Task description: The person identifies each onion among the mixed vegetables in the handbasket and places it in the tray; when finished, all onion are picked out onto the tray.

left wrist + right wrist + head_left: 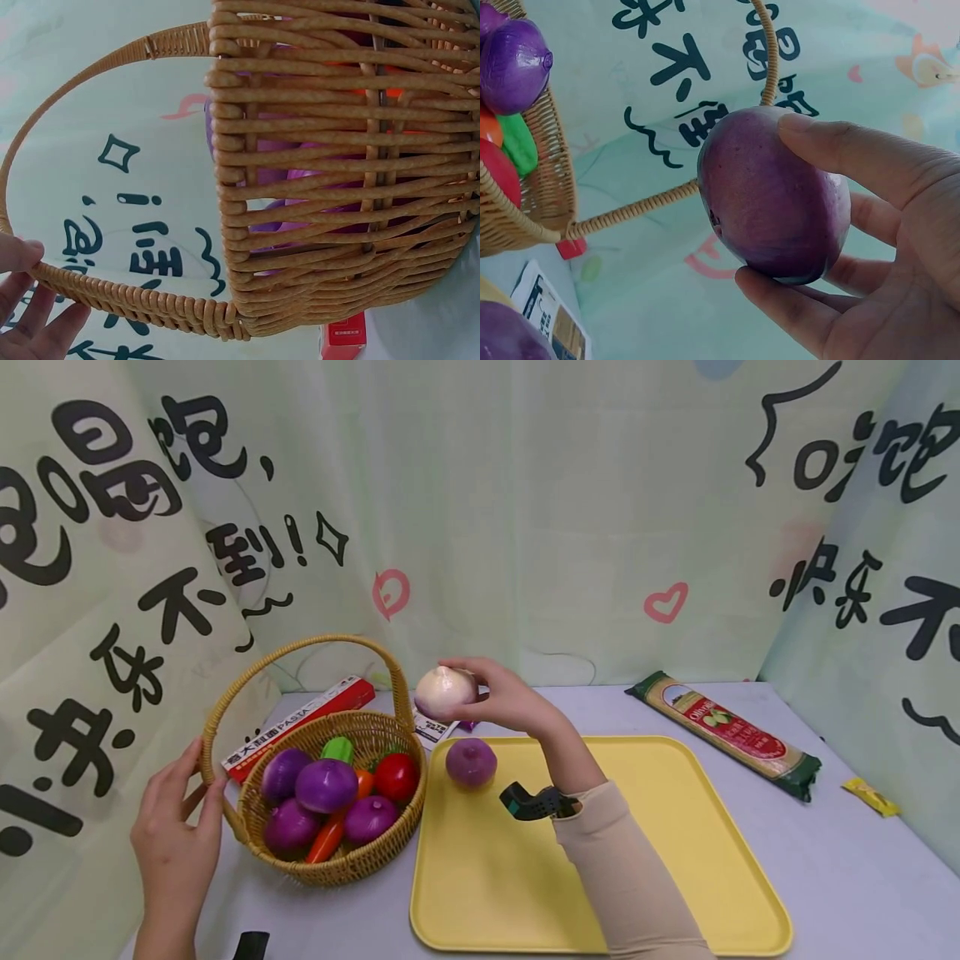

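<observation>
My right hand holds a round purple-and-white onion above the back edge of the yellow tray. In the right wrist view the thumb and fingers curve round the onion, its purple side facing the camera. On the tray's back left corner sits a purple onion. At the left, my left hand grips the handle of a wicker basket. Inside lie several purple onions, a red tomato, an orange-red carrot and a green vegetable.
Behind the basket lies a red-and-white pasta box. A printed card is between basket and tray. Right of the tray are a long pasta packet and a small yellow packet. Printed curtains enclose the table.
</observation>
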Available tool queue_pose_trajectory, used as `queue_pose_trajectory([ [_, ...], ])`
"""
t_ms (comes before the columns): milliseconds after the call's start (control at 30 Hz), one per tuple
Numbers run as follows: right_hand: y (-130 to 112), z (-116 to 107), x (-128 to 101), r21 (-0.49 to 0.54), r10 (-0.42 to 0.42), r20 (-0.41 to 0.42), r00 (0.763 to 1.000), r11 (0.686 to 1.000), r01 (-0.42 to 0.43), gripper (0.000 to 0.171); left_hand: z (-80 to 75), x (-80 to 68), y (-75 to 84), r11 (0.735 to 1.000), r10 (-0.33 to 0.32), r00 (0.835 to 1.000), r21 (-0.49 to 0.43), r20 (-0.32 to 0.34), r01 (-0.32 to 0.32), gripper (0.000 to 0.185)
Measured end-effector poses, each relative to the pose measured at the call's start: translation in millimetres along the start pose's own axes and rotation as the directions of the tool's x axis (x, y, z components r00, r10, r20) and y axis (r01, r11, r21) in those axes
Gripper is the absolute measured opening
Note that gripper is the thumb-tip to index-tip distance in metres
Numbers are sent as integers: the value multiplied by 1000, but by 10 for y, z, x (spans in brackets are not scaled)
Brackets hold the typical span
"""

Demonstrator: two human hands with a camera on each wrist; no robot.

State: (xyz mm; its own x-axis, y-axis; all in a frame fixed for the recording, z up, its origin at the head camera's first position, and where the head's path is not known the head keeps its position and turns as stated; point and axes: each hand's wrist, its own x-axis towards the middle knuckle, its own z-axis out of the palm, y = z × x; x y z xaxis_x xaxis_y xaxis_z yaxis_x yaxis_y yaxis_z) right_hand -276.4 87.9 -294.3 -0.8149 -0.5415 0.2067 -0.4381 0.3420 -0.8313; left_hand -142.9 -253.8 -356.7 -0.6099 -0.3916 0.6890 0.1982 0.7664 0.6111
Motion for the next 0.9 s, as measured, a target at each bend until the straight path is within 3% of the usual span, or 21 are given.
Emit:
queue_pose_trajectory([
  [900, 255, -336, -280, -49, 53, -83, 995, 997, -57, 67, -18, 1, 13, 1000, 20, 1000, 14, 4, -20, 61],
])
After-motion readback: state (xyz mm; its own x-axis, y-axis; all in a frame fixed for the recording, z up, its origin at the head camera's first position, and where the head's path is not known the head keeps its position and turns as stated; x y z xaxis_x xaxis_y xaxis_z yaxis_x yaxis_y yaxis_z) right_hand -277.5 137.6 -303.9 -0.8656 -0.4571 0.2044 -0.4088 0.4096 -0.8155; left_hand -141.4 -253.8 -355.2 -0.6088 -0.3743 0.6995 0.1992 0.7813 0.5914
